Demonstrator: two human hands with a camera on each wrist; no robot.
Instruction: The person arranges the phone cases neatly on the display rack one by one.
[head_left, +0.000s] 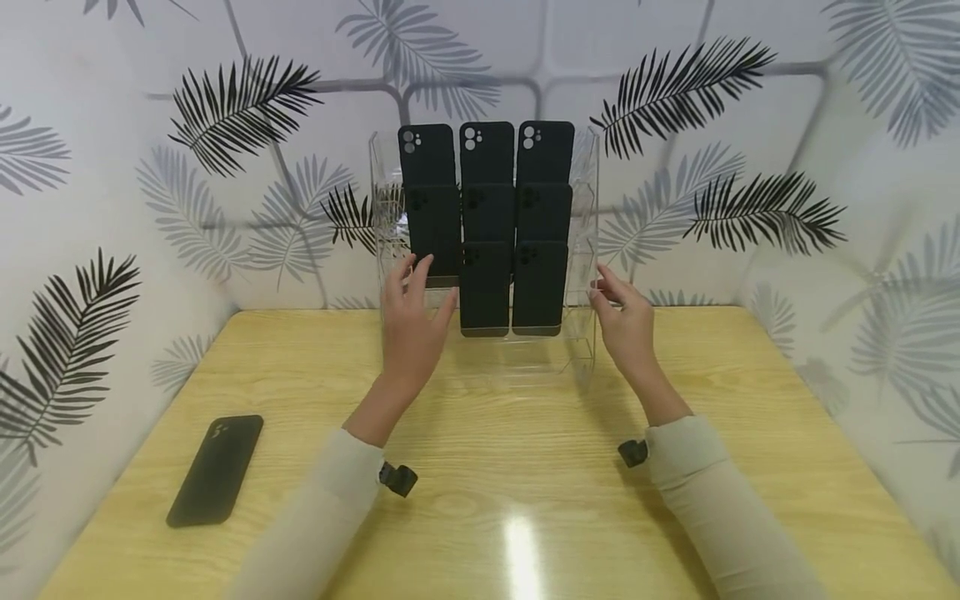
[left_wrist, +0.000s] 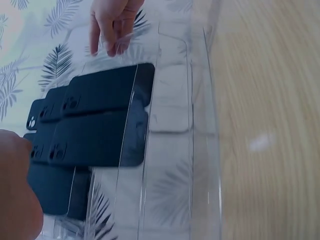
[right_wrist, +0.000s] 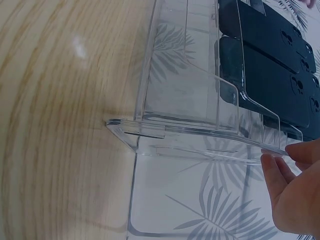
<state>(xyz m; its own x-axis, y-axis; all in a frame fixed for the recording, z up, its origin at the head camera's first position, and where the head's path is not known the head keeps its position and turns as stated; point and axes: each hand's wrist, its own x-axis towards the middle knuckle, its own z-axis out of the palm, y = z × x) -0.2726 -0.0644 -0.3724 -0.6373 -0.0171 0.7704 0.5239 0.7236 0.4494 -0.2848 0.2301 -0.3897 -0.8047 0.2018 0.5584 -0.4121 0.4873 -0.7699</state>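
A clear acrylic tiered stand point(head_left: 517, 354) stands at the back of the table, holding black phone cases in three rows. Three cases show in the back row point(head_left: 487, 158) and three in the middle row point(head_left: 435, 221). On the front tier are two cases, one at the center point(head_left: 484, 292) and one at the right point(head_left: 538, 292). My left hand point(head_left: 414, 329) is at the stand's left side, fingers spread and loosely bent, holding nothing. My right hand point(head_left: 626, 323) pinches the front edge of the stand's right side panel point(right_wrist: 220, 134) between thumb and fingers.
Another black phone case point(head_left: 215, 471) lies flat on the left part of the wooden table point(head_left: 487, 467). Behind the stand rises a wall point(head_left: 675, 250) with leaf patterns, which also runs along both table sides. Small black wrist cameras point(head_left: 398, 480) sit at the sleeves.
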